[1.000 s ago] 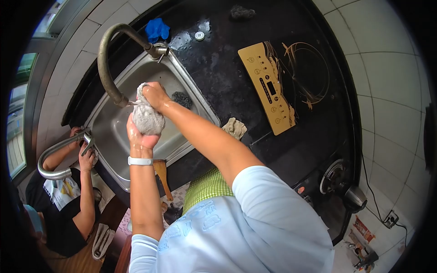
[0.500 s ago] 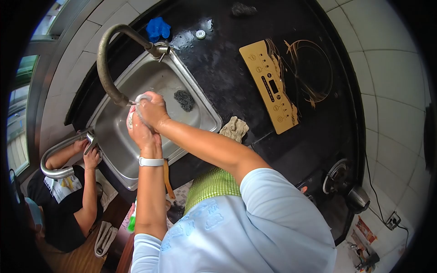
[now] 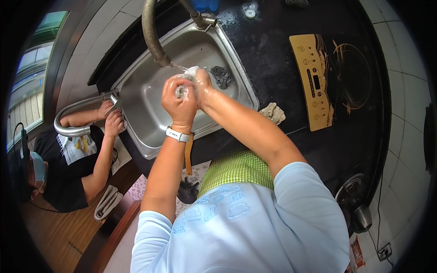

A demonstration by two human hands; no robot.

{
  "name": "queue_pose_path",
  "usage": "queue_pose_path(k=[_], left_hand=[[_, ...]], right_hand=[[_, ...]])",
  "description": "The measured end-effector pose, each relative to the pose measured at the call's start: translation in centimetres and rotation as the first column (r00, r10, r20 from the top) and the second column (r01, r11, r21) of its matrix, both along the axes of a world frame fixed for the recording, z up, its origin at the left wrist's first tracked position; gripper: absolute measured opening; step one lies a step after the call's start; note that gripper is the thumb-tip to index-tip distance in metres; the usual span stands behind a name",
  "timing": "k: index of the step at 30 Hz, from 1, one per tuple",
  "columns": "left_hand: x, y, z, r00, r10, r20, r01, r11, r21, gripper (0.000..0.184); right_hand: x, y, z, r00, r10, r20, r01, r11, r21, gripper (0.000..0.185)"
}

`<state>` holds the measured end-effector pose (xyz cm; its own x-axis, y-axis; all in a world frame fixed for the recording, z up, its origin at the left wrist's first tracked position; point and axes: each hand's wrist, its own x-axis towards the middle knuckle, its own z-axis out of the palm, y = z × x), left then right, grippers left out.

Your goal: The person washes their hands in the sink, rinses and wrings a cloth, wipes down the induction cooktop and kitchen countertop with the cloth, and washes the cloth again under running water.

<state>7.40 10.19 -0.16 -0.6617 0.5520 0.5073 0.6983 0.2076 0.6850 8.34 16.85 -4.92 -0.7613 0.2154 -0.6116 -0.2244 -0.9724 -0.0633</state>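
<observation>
Nearest, at six o'clock, a pale blue shirt [image 3: 255, 223], with a green checked garment [image 3: 236, 173] just above. Toward nine, around the left wrist, a white band [image 3: 177, 133]; just below, toward eight, a strip of wood [image 3: 188, 157].

At eleven, over the steel sink [image 3: 152, 98], clamped together on a wet grey-white cloth [image 3: 182, 92] — left hand [image 3: 176, 103] curled round, right hand [image 3: 203, 86] pressed close on the three o'clock side, fingertips partly hidden. Mostly covered, yet showing pale between fingers and at the top. Right beside, a thin stream of water [image 3: 179, 67] from a worn metal tap [image 3: 153, 38].

Near twelve, in the basin, a dark scourer [image 3: 221, 77]. At two, on the black countertop [image 3: 273, 59], a crumpled beige cloth [image 3: 273, 113] and, farther out, a gold control panel [image 3: 312, 82].

At nine, a second tap [image 3: 73, 131]; toward eight, another person [image 3: 86, 170] in a black top, hands near the tap's base. Farthest — just past twelve, a round white cap [image 3: 250, 13]; just before twelve, something blue [image 3: 205, 4], too cut off to name.
</observation>
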Motion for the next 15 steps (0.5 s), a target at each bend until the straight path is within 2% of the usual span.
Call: queue_pose_path(k=[2, 4, 6, 8, 9, 10, 11, 12, 13, 14, 15], left_hand=[[-0.1, -0.3, 0.0, 0.999, -0.036, -0.029, 0.035, 0.999, -0.021, 0.008], [-0.3, -0.5, 0.1, 0.99, -0.143, -0.014, 0.141, 0.988, -0.061, 0.008], [-1.1, -0.7, -0.4, 0.979, -0.203, 0.011, 0.203, 0.975, -0.087, 0.009], [-2.0, -0.7, -1.2, 0.962, -0.268, 0.045, 0.272, 0.956, -0.11, 0.01], [-2.6, -0.5, -1.6, 0.964, -0.128, 0.232, 0.153, 0.984, -0.092, 0.01], [-3.3, -0.6, -2.2, 0.913, 0.018, 0.408, 0.026, 0.994, -0.103, 0.01], [-4.4, -0.7, -3.6, 0.861, 0.121, 0.493, -0.123, 0.992, -0.028, 0.01], [-5.8, -1.2, -5.0, 0.583, 0.139, 0.8, -0.323, 0.944, 0.071, 0.014], [-6.4, -1.0, -4.2, 0.298, 0.149, 0.943, -0.456, 0.89, 0.004, 0.017], [-7.2, -1.0, -3.3, -0.013, 0.111, 0.994, -0.564, 0.82, -0.099, 0.021], [-9.9, -2.7, -6.0, -0.245, -0.049, 0.968, -0.53, 0.843, -0.091, 0.027]], right_hand=[[0.6, 0.2, 0.7, 0.999, 0.04, -0.012, -0.041, 0.998, -0.055, 0.026], [1.4, 0.3, 1.5, 0.989, 0.146, 0.025, -0.143, 0.983, -0.113, 0.029], [1.6, 0.5, 1.5, 0.987, 0.152, 0.059, -0.145, 0.984, -0.105, 0.03], [1.2, 0.6, 0.1, 0.972, 0.149, 0.183, -0.143, 0.989, -0.045, 0.032], [1.2, 0.9, -1.1, 0.988, 0.137, 0.065, -0.138, 0.99, 0.001, 0.031], [1.5, 1.5, -0.8, 0.989, 0.132, 0.064, -0.132, 0.991, -0.001, 0.031], [2.2, 2.4, 0.0, 0.974, 0.177, 0.14, -0.209, 0.941, 0.266, 0.029], [2.8, 3.0, 0.6, 0.953, 0.204, 0.222, -0.291, 0.815, 0.501, 0.029], [3.2, 3.7, 0.5, 0.948, 0.191, 0.254, -0.309, 0.744, 0.593, 0.028], [3.5, 4.3, 0.7, 0.943, 0.18, 0.281, -0.328, 0.661, 0.675, 0.028], [4.0, 4.8, 0.9, 0.953, 0.191, 0.236, -0.299, 0.712, 0.636, 0.028]])
